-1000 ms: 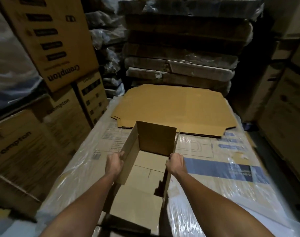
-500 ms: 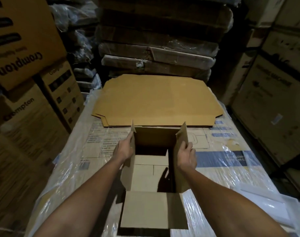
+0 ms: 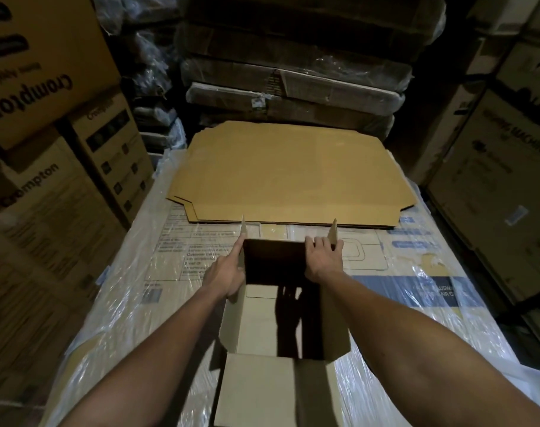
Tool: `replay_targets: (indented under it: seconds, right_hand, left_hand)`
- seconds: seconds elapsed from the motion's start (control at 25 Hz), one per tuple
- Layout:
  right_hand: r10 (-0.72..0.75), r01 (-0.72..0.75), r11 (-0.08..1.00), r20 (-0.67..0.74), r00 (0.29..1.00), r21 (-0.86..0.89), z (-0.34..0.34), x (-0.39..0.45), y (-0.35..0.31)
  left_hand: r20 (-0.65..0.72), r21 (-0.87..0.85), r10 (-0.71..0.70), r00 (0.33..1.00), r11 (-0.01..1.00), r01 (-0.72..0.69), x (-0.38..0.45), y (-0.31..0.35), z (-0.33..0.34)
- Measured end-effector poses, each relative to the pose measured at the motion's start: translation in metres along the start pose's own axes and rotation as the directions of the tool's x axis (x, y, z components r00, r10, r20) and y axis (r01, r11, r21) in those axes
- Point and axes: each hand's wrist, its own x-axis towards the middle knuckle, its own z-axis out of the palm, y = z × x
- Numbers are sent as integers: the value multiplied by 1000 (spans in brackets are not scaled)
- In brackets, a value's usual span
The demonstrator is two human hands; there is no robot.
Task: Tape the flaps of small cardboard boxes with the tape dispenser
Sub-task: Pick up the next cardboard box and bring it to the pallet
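Cardboard box (image 3: 281, 315) open between two bare hands.
Left hand (image 3: 224, 274) lies flat against the outside of the box's left wall, index finger straight along the upright side flap (image 3: 243, 231), a wide grip. Right hand (image 3: 322, 260) curls over the far right rim beside the other raised flap (image 3: 333, 232). The near flap (image 3: 275, 391) lies folded outward toward the person. The box sits on a plastic-wrapped carton (image 3: 416, 272); flattened cardboard sheets (image 3: 293, 177) lie just beyond.

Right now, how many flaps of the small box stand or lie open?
3. The left flap stands by the left hand, the right flap by the right hand, and the near flap lies open. The far flap may be hidden.
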Motion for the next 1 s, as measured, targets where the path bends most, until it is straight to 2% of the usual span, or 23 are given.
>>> replay_targets:
  seconds: [0.2,0.32,0.48,0.64,0.8,0.92,1.0]
  right_hand:
    - [2,40,937,120,993,-347,23,-5,-7]
    - [-2,71,885,147,989,-460,25,-4,0]
    - [5,146,792,245,969,-592,33,-14,4]
    - [-40,226,841,360,932,-491,69,-36,-1]
    - [-208,285,929,303,930,-235,61,-46,-3]
    - [-243,349,925,474,846,-150,55,-61,0]
    - [-225,387,901,552,803,-196,64,-75,5]
  left_hand:
    - [-4,45,54,999,998,-53,-2,7,7]
    - [6,64,63,998,996,-64,-2,13,12]
    - [-9,40,10,1000,999,-9,-3,18,17]
    - [22,11,-35,999,999,35,-1,24,33]
    - [96,-30,-137,986,990,141,1,33,50]
    - [119,15,-165,979,986,165,-2,41,54]
    - [113,4,-154,982,988,154,1,39,52]
